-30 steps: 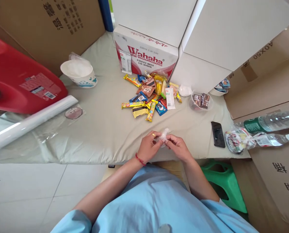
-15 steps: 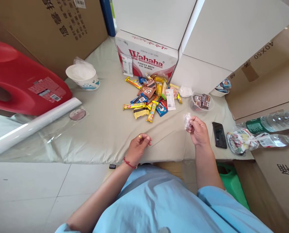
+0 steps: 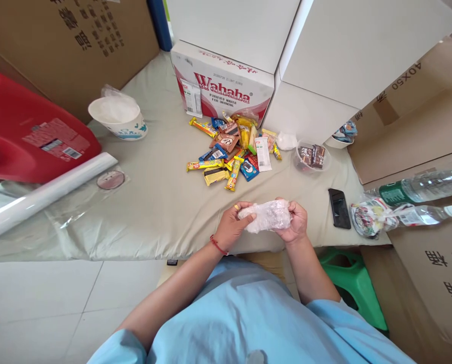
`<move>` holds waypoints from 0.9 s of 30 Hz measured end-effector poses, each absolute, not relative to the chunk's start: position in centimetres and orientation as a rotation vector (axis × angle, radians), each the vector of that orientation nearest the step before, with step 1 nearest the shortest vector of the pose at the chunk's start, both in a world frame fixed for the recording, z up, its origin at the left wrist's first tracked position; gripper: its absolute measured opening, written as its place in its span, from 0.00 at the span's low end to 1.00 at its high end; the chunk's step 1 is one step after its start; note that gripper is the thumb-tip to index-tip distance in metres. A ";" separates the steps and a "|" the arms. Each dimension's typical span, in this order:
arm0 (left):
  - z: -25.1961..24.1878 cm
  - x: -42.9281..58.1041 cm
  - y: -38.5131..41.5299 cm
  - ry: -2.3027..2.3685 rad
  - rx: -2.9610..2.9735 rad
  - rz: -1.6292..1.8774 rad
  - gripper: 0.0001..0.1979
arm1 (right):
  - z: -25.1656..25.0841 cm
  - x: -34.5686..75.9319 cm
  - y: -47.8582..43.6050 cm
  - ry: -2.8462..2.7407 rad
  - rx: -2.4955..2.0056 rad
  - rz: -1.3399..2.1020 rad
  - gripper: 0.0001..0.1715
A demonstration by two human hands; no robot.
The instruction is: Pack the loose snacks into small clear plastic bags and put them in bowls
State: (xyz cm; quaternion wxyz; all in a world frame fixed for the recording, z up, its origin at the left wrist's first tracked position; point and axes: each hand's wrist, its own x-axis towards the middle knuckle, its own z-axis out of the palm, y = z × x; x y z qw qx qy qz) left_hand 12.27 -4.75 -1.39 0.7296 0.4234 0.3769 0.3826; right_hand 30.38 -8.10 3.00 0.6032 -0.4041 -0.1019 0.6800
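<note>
One plastic wrap [image 3: 266,216] spans the gap between my left hand [image 3: 229,228] and right hand [image 3: 297,226], each holding one end, near the front edge of the table [image 3: 157,207]. It looks whitish, translucent, crinkled and glossy, roughly oblong in outline.

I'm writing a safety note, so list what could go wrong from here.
The crumpled plastic looks thin and might tear if the left hand and right hand pull apart.
The phone lies near the front edge of the table; a stray knock could send it off.
The snack packets are piled loosely, so a bump might scatter them.
</note>
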 end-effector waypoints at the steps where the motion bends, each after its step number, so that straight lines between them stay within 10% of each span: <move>1: -1.4 12.1 -4.7 0.870 0.902 0.863 0.25 | 3.0 30.5 -8.2 -0.219 -0.917 1.559 0.05; 15: 0.5 13.1 0.2 1.037 1.305 1.149 0.33 | 4.7 34.6 -9.3 -0.003 -0.899 1.145 0.07; 27: 1.6 12.6 -5.1 0.852 1.301 0.933 0.14 | 4.6 31.1 -9.2 -0.300 -1.068 1.415 0.09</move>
